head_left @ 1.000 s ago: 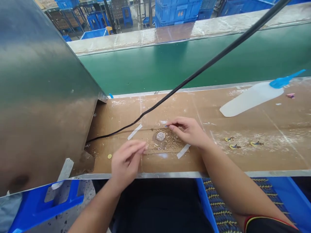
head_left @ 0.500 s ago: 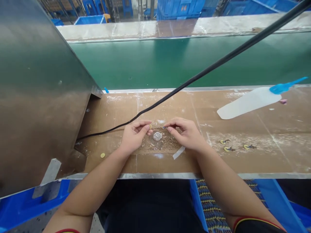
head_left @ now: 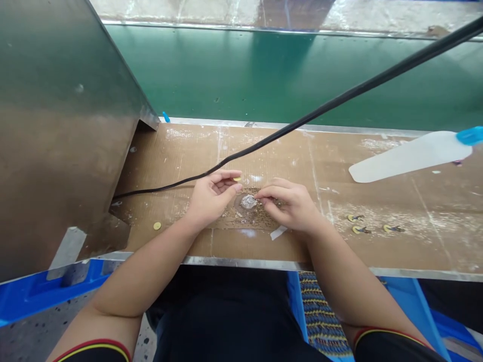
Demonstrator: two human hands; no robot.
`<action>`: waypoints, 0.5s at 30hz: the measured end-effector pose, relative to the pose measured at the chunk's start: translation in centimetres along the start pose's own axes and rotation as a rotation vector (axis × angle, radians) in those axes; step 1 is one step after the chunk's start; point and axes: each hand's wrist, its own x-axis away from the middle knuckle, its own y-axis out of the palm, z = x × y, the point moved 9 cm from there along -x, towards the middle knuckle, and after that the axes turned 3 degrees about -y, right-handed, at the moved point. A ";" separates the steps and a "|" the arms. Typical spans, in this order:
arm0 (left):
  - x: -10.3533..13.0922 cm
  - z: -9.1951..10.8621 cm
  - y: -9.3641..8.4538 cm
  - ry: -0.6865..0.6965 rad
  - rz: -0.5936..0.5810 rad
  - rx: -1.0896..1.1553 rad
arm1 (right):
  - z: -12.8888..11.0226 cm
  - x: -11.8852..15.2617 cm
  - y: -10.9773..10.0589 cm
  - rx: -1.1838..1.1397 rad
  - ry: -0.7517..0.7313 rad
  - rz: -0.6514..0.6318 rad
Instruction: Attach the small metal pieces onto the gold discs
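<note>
My left hand [head_left: 211,198] holds a small yellow disc [head_left: 237,179] at its fingertips, the thumb a little apart from it. My right hand [head_left: 289,203] is pinched, its fingertips at the right edge of a round, silvery mound [head_left: 248,201] on the bench. Whatever those fingers hold is too small to make out. A second yellow disc [head_left: 157,226] lies flat to the left of my left forearm. Beyond my right wrist lie several yellow discs with dark wire-like leads [head_left: 392,229]. A strip of whitish tape [head_left: 278,232] sits just below my right hand.
A black cable [head_left: 294,131] runs diagonally above the cardboard-covered bench [head_left: 188,151]. On the left stands a metal housing [head_left: 68,125]. A white squeeze bottle [head_left: 407,157] with a blue top lies at the right. Behind is a green belt [head_left: 204,75]; below, a blue bin [head_left: 405,306].
The view has tipped downward. My right fingertips have come down and left to the silvery mound. My left thumb has parted from the yellow disc, which stays at the fingers.
</note>
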 end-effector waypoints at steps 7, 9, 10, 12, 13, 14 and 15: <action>0.2 0.6 0.3 0.024 -0.026 -0.045 | -0.5 0.0 0.0 0.051 -0.067 0.011; 0.2 0.8 0.3 0.048 -0.024 -0.048 | -0.5 0.0 0.1 0.068 -0.057 -0.001; 0.2 0.8 0.3 0.050 -0.019 -0.050 | -0.6 -0.1 0.1 0.077 -0.054 -0.002; 0.2 0.8 0.3 0.044 -0.009 -0.049 | -0.8 -0.2 -0.1 0.099 -0.059 0.014; 0.2 0.8 0.3 0.039 -0.005 -0.044 | -1.0 -0.3 -0.1 0.109 -0.067 0.030; 0.2 0.8 0.3 0.036 -0.002 -0.033 | -1.1 -0.4 -0.2 0.116 -0.078 0.046; 0.3 0.9 0.3 0.036 0.000 -0.020 | -1.3 -0.5 -0.2 0.122 -0.090 0.057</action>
